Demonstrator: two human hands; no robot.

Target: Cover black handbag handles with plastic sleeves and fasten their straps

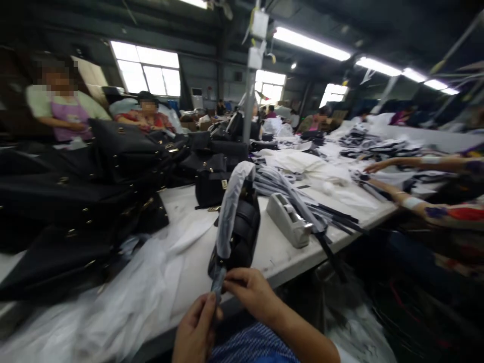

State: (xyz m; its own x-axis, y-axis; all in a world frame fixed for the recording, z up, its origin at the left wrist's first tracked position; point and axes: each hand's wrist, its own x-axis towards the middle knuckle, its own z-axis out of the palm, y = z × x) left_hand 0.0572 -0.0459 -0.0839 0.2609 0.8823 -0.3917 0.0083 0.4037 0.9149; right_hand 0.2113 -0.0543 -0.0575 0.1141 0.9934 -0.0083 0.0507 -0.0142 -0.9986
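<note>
A black handbag (pixel 245 234) stands at the table's front edge. Its arched handle (pixel 231 212) is covered in clear-white plastic film. From the handle's lower end, a narrow film-wrapped strap (pixel 218 283) runs down toward me. My left hand (pixel 197 325) pinches the strap's lower part between thumb and fingers. My right hand (pixel 252 292) is closed, thumb and forefinger pressed together at the strap's right edge; whatever is between those fingertips is too small to make out.
Right of the bag sits a grey tape dispenser (pixel 289 221), beside several film-wrapped straps (pixel 287 189). Black bags (pixel 124 151) are heaped at left, above loose plastic sheeting (pixel 128 287). A co-worker's arms (pixel 412 201) reach over the white table (pixel 280 257) at right. Other people work behind.
</note>
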